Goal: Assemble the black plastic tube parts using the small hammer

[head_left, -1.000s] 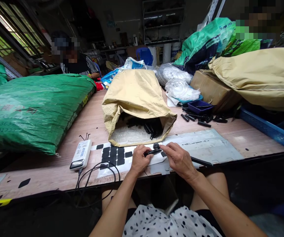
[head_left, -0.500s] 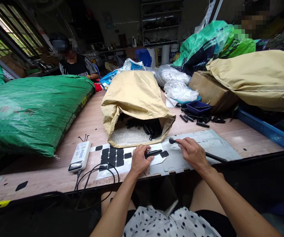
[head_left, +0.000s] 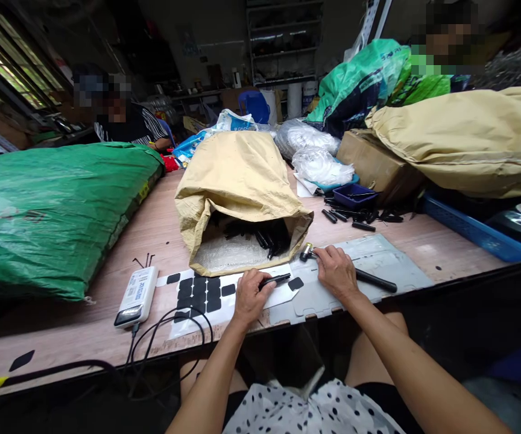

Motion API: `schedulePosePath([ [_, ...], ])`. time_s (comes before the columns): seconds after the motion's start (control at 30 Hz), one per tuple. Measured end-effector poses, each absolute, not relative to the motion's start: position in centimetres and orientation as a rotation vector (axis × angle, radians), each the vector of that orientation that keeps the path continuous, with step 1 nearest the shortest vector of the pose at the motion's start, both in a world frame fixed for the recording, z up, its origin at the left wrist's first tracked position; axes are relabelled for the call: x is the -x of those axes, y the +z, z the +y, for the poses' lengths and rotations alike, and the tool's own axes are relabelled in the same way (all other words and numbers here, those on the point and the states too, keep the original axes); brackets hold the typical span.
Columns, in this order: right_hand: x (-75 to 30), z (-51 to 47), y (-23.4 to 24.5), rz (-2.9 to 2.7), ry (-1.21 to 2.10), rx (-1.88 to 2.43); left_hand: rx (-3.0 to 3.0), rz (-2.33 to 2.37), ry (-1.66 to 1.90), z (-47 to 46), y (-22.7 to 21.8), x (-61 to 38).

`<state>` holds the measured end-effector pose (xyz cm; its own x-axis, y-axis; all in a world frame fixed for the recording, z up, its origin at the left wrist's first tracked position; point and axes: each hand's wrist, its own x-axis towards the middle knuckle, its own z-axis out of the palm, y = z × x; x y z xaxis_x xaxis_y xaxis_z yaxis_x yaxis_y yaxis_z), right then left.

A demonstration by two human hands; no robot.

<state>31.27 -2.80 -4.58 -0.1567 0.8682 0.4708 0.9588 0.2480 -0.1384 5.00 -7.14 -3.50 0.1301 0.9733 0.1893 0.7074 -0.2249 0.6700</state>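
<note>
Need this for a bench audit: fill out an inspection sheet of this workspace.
Surface: table, grey sheet near its front edge.
Job's things: slim black piece, hammer-like tool, white sheet bearing black squares.
Clutter: loose black pieces beside the purple tray; open beige sack; green sack.
Grips: left grip holds the slim black piece; right grip holds the hammer-like tool.
Cables: black cable loops beside the white device, hanging past the front edge.
Surroundings: two people beyond the table; shelves behind.

Slim black piece [head_left: 279, 279], crosswise, black-gripped hammer [head_left: 375, 279] to its right, slanting
</note>
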Motion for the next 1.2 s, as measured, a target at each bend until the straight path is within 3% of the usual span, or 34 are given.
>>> schedulePosePath([
  [0.77, -31.1, -2.7, -4.3, -2.101, -0.249, 1.742, -2.065, 1.685, 0.754, -7.0, -3.6, -5.0],
  [1.0, -31.0, -2.7, -4.1, -2.099, -0.239, 1.779, -1.949, 1.409, 0.883, -10.6, 0.3, -5.6],
  [1.1, -30.9, -2.7, -4.1, -2.088, -0.230, 1.809, -1.791, 1.171, 0.735, -14.6, 1.2, -6.2],
  [1.2, -30.9, -2.8, -4.1, -2.094, -0.218, 1.820, -1.580, 1.075, 0.503, -18.1, -2.2, -7.0],
])
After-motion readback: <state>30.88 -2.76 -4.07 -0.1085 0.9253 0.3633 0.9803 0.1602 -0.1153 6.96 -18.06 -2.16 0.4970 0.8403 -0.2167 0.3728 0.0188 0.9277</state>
